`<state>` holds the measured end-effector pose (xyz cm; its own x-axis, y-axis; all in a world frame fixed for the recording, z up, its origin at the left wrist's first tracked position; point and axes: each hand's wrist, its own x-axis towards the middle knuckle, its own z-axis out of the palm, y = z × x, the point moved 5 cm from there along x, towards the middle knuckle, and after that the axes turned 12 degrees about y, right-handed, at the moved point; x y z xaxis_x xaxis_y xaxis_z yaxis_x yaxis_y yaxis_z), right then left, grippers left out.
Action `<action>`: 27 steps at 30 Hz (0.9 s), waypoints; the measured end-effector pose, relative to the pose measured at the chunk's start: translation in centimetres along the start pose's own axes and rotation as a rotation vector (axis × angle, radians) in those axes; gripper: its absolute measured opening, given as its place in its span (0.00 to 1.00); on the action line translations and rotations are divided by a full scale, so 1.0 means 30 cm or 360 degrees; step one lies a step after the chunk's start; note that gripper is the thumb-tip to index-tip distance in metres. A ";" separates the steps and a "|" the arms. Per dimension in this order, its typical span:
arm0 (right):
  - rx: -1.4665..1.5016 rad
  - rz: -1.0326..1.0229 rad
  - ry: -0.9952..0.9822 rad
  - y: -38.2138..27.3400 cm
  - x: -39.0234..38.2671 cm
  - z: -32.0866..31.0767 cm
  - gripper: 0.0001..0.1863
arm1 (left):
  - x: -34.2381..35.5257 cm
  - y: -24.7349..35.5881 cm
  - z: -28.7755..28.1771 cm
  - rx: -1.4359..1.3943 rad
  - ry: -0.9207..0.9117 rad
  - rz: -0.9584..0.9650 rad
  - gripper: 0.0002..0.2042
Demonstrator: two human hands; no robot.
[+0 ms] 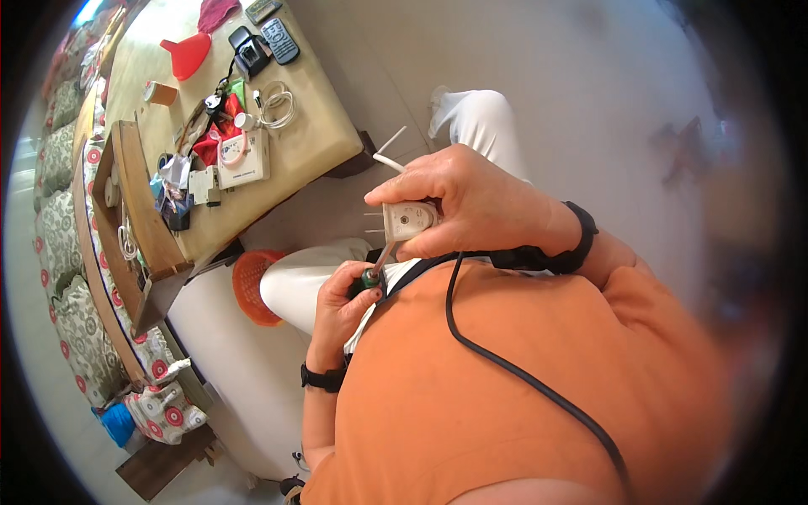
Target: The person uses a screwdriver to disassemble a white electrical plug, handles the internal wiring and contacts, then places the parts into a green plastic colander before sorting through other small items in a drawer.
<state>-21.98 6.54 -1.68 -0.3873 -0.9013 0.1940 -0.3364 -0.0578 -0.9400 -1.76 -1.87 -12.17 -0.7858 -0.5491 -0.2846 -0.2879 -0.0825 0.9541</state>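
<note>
My right hand point(450, 202) is closed around a white plug point(409, 220) held over my lap, with metal pins sticking out to the left. A short white cable point(389, 162) with a thin end pokes up above my fingers. Below it, my left hand point(343, 305) grips a screwdriver point(371, 276) with a green handle, its shaft pointing up to the lower edge of the plug. Whether the tip sits in a screw is hidden or too small to tell.
A cream table point(324, 135) at upper left holds a red funnel point(187, 55), phones, coiled white cable and several small items. A wooden box point(160, 236) is at its near edge. An orange plastic stool point(252, 282) is by my leg, patterned cushions point(76, 328) at far left.
</note>
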 end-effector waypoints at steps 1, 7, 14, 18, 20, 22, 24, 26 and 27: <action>-0.0035 -0.0006 0.0002 0.004 -0.002 0.002 0.22 | 0.002 -0.009 0.002 -0.0069 0.0032 -0.0069 0.12; -0.0162 -0.0144 0.0022 0.029 -0.021 0.019 0.23 | 0.008 -0.053 0.015 -0.0059 -0.0015 -0.0115 0.11; -0.0204 -0.0111 -0.0008 0.027 -0.022 0.027 0.23 | 0.013 -0.072 0.026 -0.0141 -0.0053 -0.0261 0.11; -0.0225 -0.0133 0.0004 0.026 -0.028 0.026 0.23 | 0.014 -0.081 0.028 -0.0174 -0.0044 -0.0225 0.11; -0.0226 -0.0149 0.0005 0.025 -0.028 0.023 0.22 | 0.014 -0.080 0.029 -0.0177 -0.0054 -0.0196 0.11; -0.0141 -0.0113 -0.0044 0.032 -0.027 0.022 0.23 | 0.015 -0.066 0.027 -0.0121 -0.0063 -0.0154 0.10; -0.0029 -0.0062 -0.0008 0.039 -0.023 0.015 0.21 | 0.012 -0.048 0.023 -0.0071 -0.0066 -0.0106 0.10; 0.0066 -0.0016 0.0018 0.057 -0.020 0.005 0.21 | 0.002 -0.034 0.010 -0.0044 0.0041 -0.0084 0.10; 0.0194 0.0032 0.0066 0.081 -0.021 0.001 0.20 | -0.002 -0.014 0.003 -0.0060 0.0050 -0.0072 0.10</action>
<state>-22.52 6.97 -4.09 -0.4291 -0.8843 0.1840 -0.2223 -0.0941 -0.9704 -1.62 -1.73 -12.57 -0.7546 -0.5700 -0.3251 -0.3014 -0.1390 0.9433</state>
